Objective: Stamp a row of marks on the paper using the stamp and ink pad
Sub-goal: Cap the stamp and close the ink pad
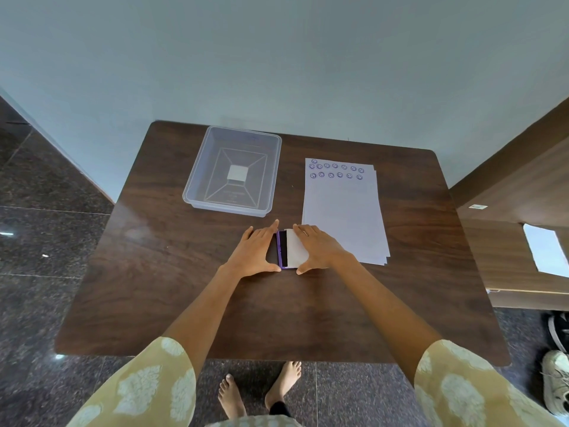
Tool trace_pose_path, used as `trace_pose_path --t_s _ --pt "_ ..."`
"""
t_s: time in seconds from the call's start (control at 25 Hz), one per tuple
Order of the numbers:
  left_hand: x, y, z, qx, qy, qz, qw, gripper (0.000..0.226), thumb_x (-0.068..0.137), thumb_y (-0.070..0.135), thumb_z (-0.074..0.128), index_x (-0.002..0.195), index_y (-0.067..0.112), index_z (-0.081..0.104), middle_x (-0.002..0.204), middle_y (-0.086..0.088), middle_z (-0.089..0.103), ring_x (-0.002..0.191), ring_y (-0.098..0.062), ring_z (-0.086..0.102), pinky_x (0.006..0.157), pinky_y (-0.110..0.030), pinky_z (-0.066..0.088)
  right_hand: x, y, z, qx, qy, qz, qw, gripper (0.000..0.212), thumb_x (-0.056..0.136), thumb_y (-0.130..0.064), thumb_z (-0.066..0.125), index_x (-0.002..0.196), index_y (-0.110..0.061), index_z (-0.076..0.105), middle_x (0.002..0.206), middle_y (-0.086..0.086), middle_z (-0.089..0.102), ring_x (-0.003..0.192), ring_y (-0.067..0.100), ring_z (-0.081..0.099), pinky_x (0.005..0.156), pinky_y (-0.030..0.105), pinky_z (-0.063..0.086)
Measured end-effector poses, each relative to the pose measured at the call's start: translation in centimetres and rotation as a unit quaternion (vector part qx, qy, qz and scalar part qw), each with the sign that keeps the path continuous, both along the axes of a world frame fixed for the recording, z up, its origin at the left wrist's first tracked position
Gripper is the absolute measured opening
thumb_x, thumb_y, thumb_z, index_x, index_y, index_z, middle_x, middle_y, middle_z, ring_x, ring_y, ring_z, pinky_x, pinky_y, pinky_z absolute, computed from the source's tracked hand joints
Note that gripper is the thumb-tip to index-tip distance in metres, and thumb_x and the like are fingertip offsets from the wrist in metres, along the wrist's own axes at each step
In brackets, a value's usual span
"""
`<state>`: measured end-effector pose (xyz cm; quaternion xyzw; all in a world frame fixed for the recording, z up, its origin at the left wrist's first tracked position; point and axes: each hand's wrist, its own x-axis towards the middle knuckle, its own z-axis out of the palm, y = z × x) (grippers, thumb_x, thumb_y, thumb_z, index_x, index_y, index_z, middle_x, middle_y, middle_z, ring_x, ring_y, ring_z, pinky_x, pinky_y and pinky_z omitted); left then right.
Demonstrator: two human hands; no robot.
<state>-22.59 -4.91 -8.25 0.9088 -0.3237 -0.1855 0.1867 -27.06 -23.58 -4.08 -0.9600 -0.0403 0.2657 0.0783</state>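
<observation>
The ink pad (284,248), a purple-edged case with a dark pad and a white lid (296,250), lies on the brown table between my hands. My left hand (258,253) rests flat against its left side, and my right hand (320,248) lies over the white lid, fingers spread around it. The paper stack (345,217) lies to the right, with two rows of purple round face marks (336,171) along its top. A small white block, perhaps the stamp (237,173), sits in the clear plastic tray.
The clear plastic tray (197,192) stands at the back of the brown table (184,288), left of the paper. A wall runs behind the table. Wooden furniture (517,229) stands to the right. Shoes (555,380) lie on the floor at the lower right.
</observation>
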Motion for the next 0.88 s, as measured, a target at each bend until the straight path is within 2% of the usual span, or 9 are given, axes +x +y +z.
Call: trace_pose_path --t_s 0.28,0.6,0.76,0.88 --pt "-0.3 0.2 -0.5 -0.028 0.017 0.015 0.999 0.115 0.066 0.051 0.075 0.147 0.024 -0.003 0.15 -0.002 0.036 0.138 -0.02 0.034 0.117 -0.037 0.012 0.9 0.8 0.7 0.004 0.015 0.025 1.0 0.11 0.069 -0.042 0.077 0.146 -0.014 0.004 0.156 0.006 0.015 0.142 0.024 0.018 0.114 0.043 0.027" --pt "-0.4 0.0 -0.4 -0.03 0.016 0.024 0.999 0.117 0.066 0.047 0.078 0.147 0.024 -0.004 0.149 -0.005 0.037 0.136 -0.024 0.036 0.116 -0.038 0.021 1.0 1.6 0.5 0.001 0.017 0.024 1.0 0.112 0.066 -0.039 0.08 0.146 -0.013 0.007 0.154 0.006 0.02 0.14 0.024 0.023 0.109 0.043 0.035" --pt "-0.4 -0.1 -0.4 -0.02 0.026 0.017 0.999 0.116 0.067 0.045 0.078 0.146 0.027 -0.005 0.152 -0.008 0.032 0.136 -0.027 0.037 0.11 -0.041 0.033 1.0 1.7 0.4 -0.001 0.013 0.025 1.0 0.111 0.066 -0.037 0.081 0.146 -0.012 0.008 0.153 0.007 0.022 0.139 0.024 0.024 0.108 0.043 0.036" --pt "-0.1 -0.3 0.2 -0.005 -0.014 0.005 1.0 0.114 0.064 0.046 0.079 0.147 0.024 0.003 0.149 -0.011 0.032 0.132 -0.028 0.04 0.105 -0.041 0.04 1.0 1.7 0.4 -0.006 0.009 0.022 1.0 0.109 0.066 -0.037 0.081 0.145 -0.013 0.01 0.153 0.007 0.022 0.139 0.025 0.024 0.108 0.044 0.036"
